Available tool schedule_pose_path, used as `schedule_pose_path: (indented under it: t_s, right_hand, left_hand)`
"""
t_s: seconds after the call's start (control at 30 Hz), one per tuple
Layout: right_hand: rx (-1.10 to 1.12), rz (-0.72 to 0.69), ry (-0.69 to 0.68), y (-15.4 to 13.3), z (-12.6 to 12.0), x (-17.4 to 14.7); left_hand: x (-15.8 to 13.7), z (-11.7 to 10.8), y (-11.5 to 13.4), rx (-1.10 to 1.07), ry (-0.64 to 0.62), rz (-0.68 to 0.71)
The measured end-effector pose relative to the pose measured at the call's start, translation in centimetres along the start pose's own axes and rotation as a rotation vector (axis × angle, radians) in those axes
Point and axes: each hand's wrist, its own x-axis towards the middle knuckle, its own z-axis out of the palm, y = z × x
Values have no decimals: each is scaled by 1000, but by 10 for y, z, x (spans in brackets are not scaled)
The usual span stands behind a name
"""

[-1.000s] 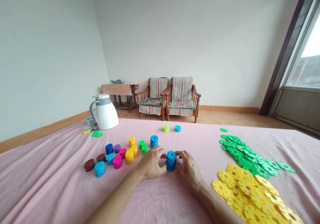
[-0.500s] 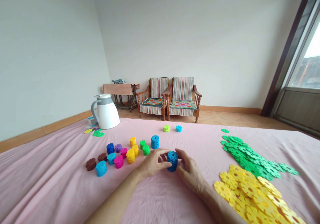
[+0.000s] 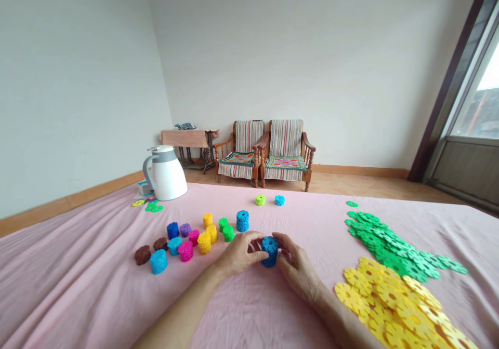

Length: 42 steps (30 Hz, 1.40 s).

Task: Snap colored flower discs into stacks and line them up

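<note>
A stack of blue flower-shaped plastic discs (image 3: 270, 252) stands upright on the pink cloth in front of me. My left hand (image 3: 238, 255) is closed about its left side, thumb in front and fingers behind. From the right, my right hand (image 3: 298, 266) grips the same stack, its forefinger reaching round the back. Just beyond my left hand is another blue disc stack (image 3: 242, 221). Two short green stacks (image 3: 228, 233) stand to the left of it.
Yellow (image 3: 204, 243), pink, brown, purple and blue stacks stand on the left. Loose green discs (image 3: 384, 240) and a heap of yellow discs (image 3: 397, 299) lie right. A white jug (image 3: 168, 176) is at back left. Lime (image 3: 260, 200) and blue (image 3: 279, 200) stacks sit near the far edge.
The fingers of my right hand have shifted slightly against the blue stack. My left hand and the stack are nearly where they were.
</note>
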Motion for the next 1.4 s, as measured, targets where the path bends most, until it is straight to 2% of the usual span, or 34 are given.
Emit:
schedule_pose_path:
  t_s: [0.37, 0.57, 0.73, 1.1, 1.4]
  right_hand:
    - [-42, -23, 0, -4, 0, -2]
    - [-344, 73, 125, 9, -3, 1]
    - [-448, 65, 76, 9, -5, 1]
    - [-661, 29, 7, -6, -4, -2]
    - [-676, 40, -16, -7, -2, -3]
  left_hand:
    - [-1, -2, 1, -11, -7, -8]
    - [-2, -10, -2, 132, -16, -34]
    - [-3, -12, -2, 260, -84, -16]
    - [-4, -9, -4, 260, -122, 0]
    - [-4, -8, -4, 238, -110, 5]
